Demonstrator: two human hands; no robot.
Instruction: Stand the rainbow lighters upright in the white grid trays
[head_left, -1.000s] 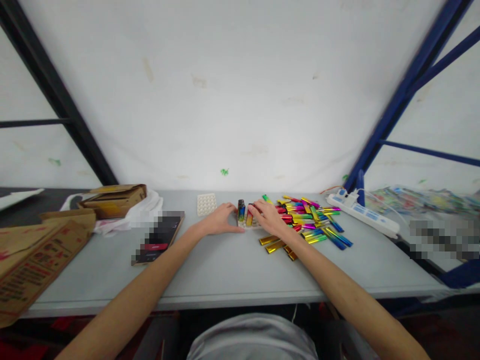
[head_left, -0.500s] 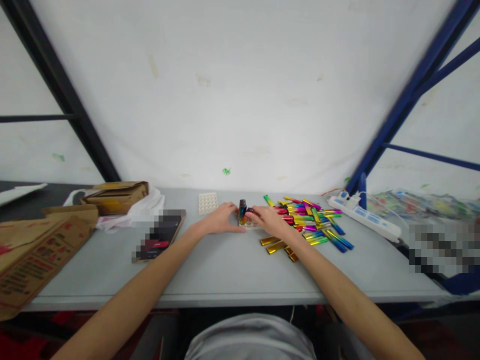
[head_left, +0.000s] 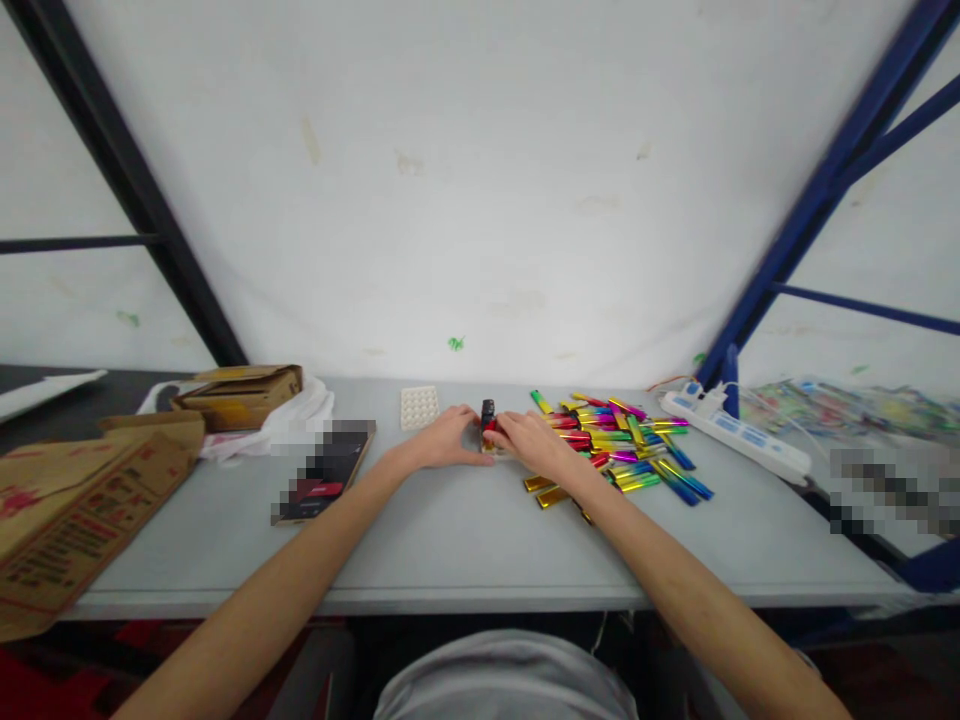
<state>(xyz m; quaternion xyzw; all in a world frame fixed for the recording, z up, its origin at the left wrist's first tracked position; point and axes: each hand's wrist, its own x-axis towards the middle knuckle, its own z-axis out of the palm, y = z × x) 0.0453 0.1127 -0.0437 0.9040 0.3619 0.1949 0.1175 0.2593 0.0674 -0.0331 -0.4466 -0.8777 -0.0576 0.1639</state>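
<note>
A small white tray [head_left: 498, 457] with shiny upright pieces in it lies between my hands, mostly covered by them. My left hand [head_left: 448, 436] curves around its left side, thumb along the front edge and fingers behind. Over the tray, my right hand [head_left: 527, 438] pinches a red, shiny lighter-like piece [head_left: 490, 424]. A black-topped piece [head_left: 488, 407] stands just behind its fingertips. Right of my right hand spreads a loose pile of metallic-coloured flat sticks, lighter-like in shape [head_left: 622, 440], in gold, red, green, purple and blue.
Behind my left hand lies another white tray [head_left: 418, 408] with a grid of cells. Farther left are a dark flat box [head_left: 337, 458], a white plastic bag [head_left: 304, 410] and cardboard boxes [head_left: 247, 395]. A white power strip [head_left: 739, 436] with plugs runs along the right.
My right hand's fingers have shifted slightly over the tray, and a red piece now shows at their tips. My left hand keeps its place. The whole view has shifted a little.
</note>
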